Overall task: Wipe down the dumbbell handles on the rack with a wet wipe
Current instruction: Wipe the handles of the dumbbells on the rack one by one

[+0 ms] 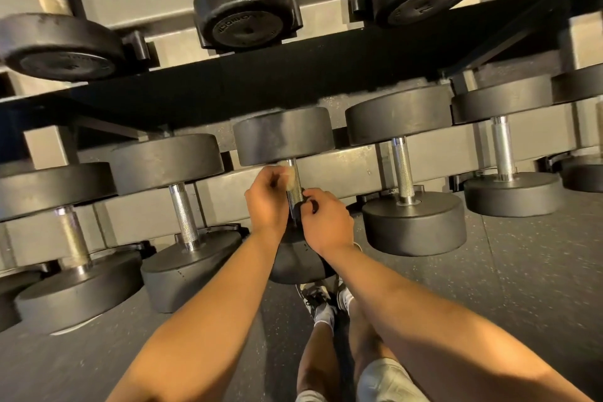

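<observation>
Left hand [266, 202] pinched the wet wipe [288, 174] against the handle [294, 196] top, middle dumbbell [284, 135] on the rack [228, 85] lower tier; right hand [324, 217] fingers curled round the handle's lower end.

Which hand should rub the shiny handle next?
Probably left. The left hand holds the wet wipe against the top of the handle; the right hand sits lower by the handle, with no wipe visible.

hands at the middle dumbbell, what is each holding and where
The left hand holds a bunched wet wipe against the upper end of the handle. The right hand curls its fingers at the handle's lower end; a grip cannot be told.
</observation>
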### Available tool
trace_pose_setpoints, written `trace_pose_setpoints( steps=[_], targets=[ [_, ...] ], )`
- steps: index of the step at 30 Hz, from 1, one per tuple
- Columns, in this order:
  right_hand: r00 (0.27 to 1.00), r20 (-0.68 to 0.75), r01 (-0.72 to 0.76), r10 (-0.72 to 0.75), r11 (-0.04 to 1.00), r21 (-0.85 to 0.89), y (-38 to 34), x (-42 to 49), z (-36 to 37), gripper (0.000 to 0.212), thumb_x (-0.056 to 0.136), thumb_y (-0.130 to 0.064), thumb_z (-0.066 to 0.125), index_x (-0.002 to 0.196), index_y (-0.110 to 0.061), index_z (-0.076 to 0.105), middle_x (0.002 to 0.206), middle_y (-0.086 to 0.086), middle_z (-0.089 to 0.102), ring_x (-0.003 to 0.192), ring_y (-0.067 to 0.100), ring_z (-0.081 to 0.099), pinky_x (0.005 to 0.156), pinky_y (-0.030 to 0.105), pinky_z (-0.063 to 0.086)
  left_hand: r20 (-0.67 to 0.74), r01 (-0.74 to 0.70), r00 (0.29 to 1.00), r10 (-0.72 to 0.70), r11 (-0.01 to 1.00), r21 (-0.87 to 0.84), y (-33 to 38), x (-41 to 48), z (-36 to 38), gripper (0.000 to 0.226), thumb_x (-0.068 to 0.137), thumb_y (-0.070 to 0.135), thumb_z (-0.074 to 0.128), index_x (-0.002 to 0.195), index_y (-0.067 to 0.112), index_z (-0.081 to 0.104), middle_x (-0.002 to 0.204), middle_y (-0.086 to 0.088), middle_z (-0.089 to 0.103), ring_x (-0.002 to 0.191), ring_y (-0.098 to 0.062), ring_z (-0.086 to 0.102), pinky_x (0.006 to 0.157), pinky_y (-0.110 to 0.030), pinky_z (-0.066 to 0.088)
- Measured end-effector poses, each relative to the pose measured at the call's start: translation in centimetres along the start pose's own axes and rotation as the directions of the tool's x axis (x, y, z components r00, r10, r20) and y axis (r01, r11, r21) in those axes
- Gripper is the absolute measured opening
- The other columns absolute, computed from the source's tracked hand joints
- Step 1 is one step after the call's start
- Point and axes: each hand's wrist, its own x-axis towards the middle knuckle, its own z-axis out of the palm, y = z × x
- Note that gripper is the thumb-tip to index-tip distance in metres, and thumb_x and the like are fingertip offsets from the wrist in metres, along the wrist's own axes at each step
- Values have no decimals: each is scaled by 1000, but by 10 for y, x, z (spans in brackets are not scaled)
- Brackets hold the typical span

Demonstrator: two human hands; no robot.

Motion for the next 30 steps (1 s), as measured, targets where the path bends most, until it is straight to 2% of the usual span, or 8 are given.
trace_pose_setpoints(
  steps=[5,10,14,16,19,21,24,30],
  targets=[
    [1000,-3,-6,6,1000,28,0,-1,-1,32,97,-27,52,126,-29,64,125,-3,65,109,23,62,96,43,51,79,-48,995,52,997,-57,-4,-5,-3,15,98,11,65,110,17,72,98,11,71,94,-3,65,85,-5,44],
    [1000,-27,-5,6,998,60,-1,-3,1,31,97,-27,53,126,-28,65,123,-3,66,108,21,63,97,44,52,173,-64,984,48,994,88,-14,-14,-13,21,100,20,64,118,15,73,108,10,71,102,-4,64,81,3,38],
    [999,-47,5,-1,996,86,1,-2,1,32,96,-26,54,126,-27,65,123,-5,66,107,19,63,96,43,53,80,90,994,-77,981,-171,5,1,-3,13,95,16,70,105,19,77,94,16,73,92,4,68,82,-6,45],
    [999,-49,14,-10,997,80,3,-2,1,32,96,-25,54,127,-27,64,124,-5,66,108,19,63,97,42,52,71,131,990,-120,972,-195,7,3,1,12,94,17,71,103,23,77,95,16,74,94,2,68,84,-10,48],
    [998,-50,27,-23,997,73,3,-2,1,32,97,-24,54,127,-28,64,122,-5,65,106,19,63,95,42,52,103,111,991,-89,967,-229,-7,-6,0,14,93,7,70,105,12,76,97,7,74,94,2,69,87,-14,51],
    [998,-60,40,-36,997,64,2,-2,1,32,98,-23,51,127,-29,63,121,-5,65,105,19,63,93,43,53,141,97,987,-80,988,-117,-17,-14,-5,14,93,7,70,103,13,77,99,2,75,98,-5,70,94,-26,55],
    [998,-63,33,-27,996,82,2,-1,0,33,97,-21,50,127,-27,64,124,-4,65,107,21,61,93,41,51,200,141,971,-128,989,-49,-19,-18,-9,33,91,7,72,83,38,75,96,6,77,102,-19,71,100,-43,54],
    [1000,-12,25,-24,988,153,7,-5,-5,31,94,-8,54,120,-18,69,117,2,66,106,21,62,93,33,51,275,161,925,-263,925,345,-9,-35,-15,14,96,24,67,98,30,80,107,6,77,103,-16,68,82,-19,44]
  ],
)
